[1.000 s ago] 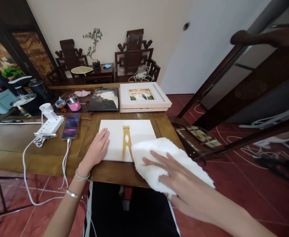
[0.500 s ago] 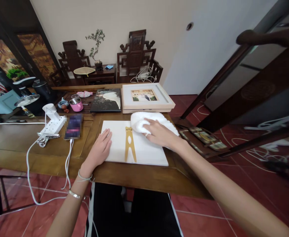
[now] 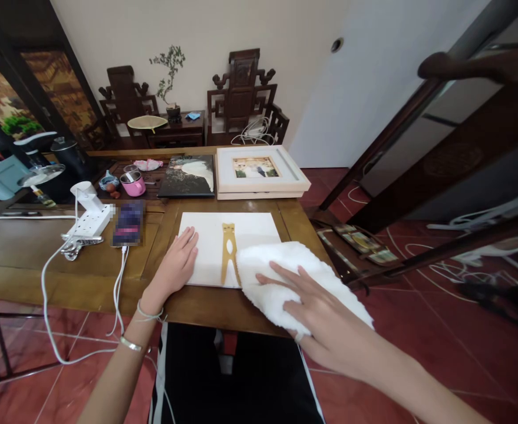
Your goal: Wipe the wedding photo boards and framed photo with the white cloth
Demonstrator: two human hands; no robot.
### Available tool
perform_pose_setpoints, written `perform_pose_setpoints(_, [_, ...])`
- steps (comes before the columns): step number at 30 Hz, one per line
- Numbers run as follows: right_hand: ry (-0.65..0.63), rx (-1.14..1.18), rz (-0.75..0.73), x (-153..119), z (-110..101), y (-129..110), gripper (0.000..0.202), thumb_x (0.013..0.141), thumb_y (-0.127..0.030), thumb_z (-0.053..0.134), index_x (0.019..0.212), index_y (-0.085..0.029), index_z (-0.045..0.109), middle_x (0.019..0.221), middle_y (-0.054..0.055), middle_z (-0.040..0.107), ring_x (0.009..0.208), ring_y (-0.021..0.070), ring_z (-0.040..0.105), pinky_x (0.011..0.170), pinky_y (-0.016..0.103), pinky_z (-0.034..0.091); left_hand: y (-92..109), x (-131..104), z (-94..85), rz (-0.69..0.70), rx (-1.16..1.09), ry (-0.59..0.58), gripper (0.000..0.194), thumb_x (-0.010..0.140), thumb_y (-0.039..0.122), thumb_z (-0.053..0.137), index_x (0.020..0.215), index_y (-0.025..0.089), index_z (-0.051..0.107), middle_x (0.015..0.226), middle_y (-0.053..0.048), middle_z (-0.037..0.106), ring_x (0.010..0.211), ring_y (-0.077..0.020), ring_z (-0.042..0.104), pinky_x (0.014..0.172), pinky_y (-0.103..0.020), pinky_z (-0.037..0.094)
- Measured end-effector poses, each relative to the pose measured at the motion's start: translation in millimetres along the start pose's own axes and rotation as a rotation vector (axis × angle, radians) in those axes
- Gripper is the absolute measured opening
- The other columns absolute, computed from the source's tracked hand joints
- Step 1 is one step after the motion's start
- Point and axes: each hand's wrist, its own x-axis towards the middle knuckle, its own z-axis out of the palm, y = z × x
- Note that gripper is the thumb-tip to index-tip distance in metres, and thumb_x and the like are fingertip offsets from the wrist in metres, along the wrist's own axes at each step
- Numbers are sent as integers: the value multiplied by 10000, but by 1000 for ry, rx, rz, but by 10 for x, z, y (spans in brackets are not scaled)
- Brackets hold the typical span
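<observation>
Cloth of fluffy white pile (image 3: 263, 256) covers near-right part of white rectangular panel (image 3: 208, 253) on brown wooden table (image 3: 201, 306). Right hand (image 3: 318, 303) splayed atop; whether clenched, cannot tell. Left hand (image 3: 178, 260) flat on panel, grasping nothing. Hard push could skid panel, or cloth snag golden cat-shaped motif (image 3: 228, 232).

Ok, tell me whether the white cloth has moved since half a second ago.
Yes: the white cloth, under the right hand, has moved away from the framed picture, toward the near edge of the table.
</observation>
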Motion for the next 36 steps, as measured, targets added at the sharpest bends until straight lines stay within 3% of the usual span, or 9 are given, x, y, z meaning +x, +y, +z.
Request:
perform_pose_setpoints(9, [31,-9,205,954,-99,554,266,835,-153,426,1013,-123,622,1253,216,585,1362,354,317,1039,625,297,-29,-3,23,-2,-10,15,462,979,275,277,1387,117,423,1511,-146,350,1431,-219,249,1171,-457,211])
perform_pose_setpoints(13, [72,-5,264,1278,-68,573,301,854,-154,381,1043,-131,614,1236,200,592,1335,351,352,1002,612,330,-33,-4,26,8,-9,26,455,981,278,279,1385,131,427,1509,-144,356,1427,-220,261,1166,-461,225])
perform_pose_setpoints(16, [68,-17,231,1234,-12,400,328,792,-124,425,1053,-143,622,1327,175,543,1374,365,276,1031,653,260,-28,-2,24,7,-4,25,457,981,279,275,1386,126,423,1507,-147,359,1426,-221,263,1167,-455,224])
perform_pose_setpoints(19, [44,-12,159,957,40,129,358,720,-95,462,1022,-150,647,1463,140,413,1402,385,196,1055,698,177,-19,-2,19,4,3,17,464,982,276,269,1388,107,418,1511,-154,348,1430,-219,253,1171,-447,214])
perform_pose_setpoints(23, [-18,37,75,500,55,-209,357,639,-83,488,925,-165,684,1495,118,367,1416,394,135,1079,704,117,-14,-5,20,9,1,20,463,980,269,272,1382,98,424,1510,-162,346,1430,-223,254,1170,-457,212])
perform_pose_setpoints(27, [-55,70,22,294,42,-321,357,584,-76,495,864,-182,690,1497,97,366,1413,397,145,1089,692,118,-24,-5,31,11,-2,31,452,977,267,280,1383,131,425,1508,-150,355,1427,-223,261,1160,-472,232])
perform_pose_setpoints(31, [-19,68,59,489,19,-173,374,641,-73,478,940,-175,677,1472,103,409,1413,371,178,1079,688,172,-31,-1,31,12,-2,30,454,976,269,279,1380,126,429,1506,-155,357,1424,-226,267,1161,-476,228])
perform_pose_setpoints(36, [-1,-39,169,1076,-45,144,387,752,-97,452,1091,-112,638,1389,181,494,1382,384,255,1049,661,252,-22,0,13,1,-5,7,470,980,271,265,1380,84,427,1509,-163,347,1430,-223,250,1171,-449,213])
